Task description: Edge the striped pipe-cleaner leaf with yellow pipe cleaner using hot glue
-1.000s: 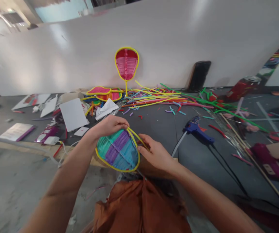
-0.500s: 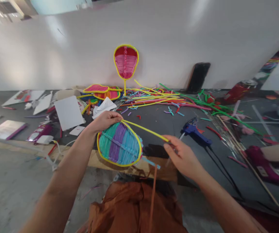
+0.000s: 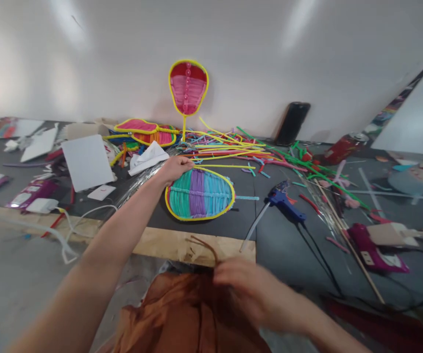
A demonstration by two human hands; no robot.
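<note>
Head view: the left hand (image 3: 177,167) pinches the upper-left edge of a pipe-cleaner panel (image 3: 197,195) over the dark tabletop (image 3: 243,215); the right hand (image 3: 253,289) is blurred, its grip indeterminate. Probably light and bendable, the panel is best held by its yellow rim (image 3: 197,219).

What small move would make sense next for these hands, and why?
Perhaps bring the right hand up to the loose end of the yellow strip. The left hand pinches the edge of the panel, and the strip juts out beyond it unheld, while the right hand is low, by the brown clothing.
</note>
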